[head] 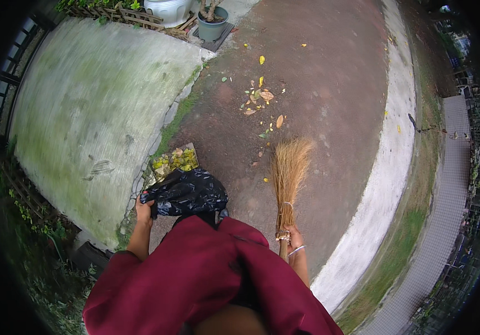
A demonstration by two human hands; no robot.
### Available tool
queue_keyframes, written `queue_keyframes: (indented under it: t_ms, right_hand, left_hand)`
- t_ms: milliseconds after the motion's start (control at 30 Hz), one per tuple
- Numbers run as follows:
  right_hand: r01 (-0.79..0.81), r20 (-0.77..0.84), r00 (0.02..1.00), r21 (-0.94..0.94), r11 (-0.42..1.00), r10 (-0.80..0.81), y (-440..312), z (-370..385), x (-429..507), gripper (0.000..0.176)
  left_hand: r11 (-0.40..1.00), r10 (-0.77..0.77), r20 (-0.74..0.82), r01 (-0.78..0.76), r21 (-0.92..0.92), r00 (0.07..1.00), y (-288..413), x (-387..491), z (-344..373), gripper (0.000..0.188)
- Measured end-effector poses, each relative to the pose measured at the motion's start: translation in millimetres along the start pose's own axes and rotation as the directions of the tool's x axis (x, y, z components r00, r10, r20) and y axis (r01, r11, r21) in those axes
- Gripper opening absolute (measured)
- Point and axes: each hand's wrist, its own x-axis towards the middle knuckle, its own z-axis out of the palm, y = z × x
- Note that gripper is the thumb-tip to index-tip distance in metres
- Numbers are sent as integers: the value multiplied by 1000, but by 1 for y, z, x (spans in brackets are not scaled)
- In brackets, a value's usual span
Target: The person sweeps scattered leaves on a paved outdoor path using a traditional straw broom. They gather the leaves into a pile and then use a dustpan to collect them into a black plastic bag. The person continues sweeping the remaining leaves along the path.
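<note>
My right hand [293, 238] grips the bound handle of a straw broom [291, 176], its bristles fanned out ahead of me over the dark ground. At the left, my left hand [144, 209] is closed on a black plastic bag [189, 190]; a small red bit shows by the fingers. Just beyond the bag lies a heap of yellow-green leaves [176, 160] in what looks like a dustpan [193, 147], mostly hidden by leaves and bag. Farther ahead, a loose pile of fallen leaves [260, 95] is scattered on the pavement.
A mossy concrete slab [85, 92] with a cracked edge borders the left. At the back stand a potted plant [212, 27] and a white planter [168, 12]. A white strip [373, 180], grass [403, 234] and a tiled path [436, 201] run along the right.
</note>
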Motion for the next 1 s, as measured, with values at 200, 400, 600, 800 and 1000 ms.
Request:
queue_keyframes:
  t_ms: [200, 400, 600, 800, 1000]
  right_hand:
    - [7, 208, 978, 71, 997, -22, -12, 56, 15, 33]
    - [98, 84, 991, 74, 992, -104, -60, 47, -12, 39]
    - [157, 39, 987, -75, 985, -154, -119, 28, 64, 28]
    - [41, 160, 987, -186, 982, -10, -189, 40, 137, 28]
    - [100, 280, 959, -192, 976, -43, -312, -32, 97, 37]
  left_hand:
    - [994, -55, 69, 49, 94, 996, 14, 9, 38, 53]
    - [986, -55, 72, 43, 161, 996, 24, 13, 71, 59]
    - [997, -54, 25, 52, 65, 998, 33, 8, 111, 58]
    - [999, 18, -71, -20, -25, 997, 30, 0, 173, 51]
    - [993, 37, -320, -70, -93, 947, 30, -25, 253, 47]
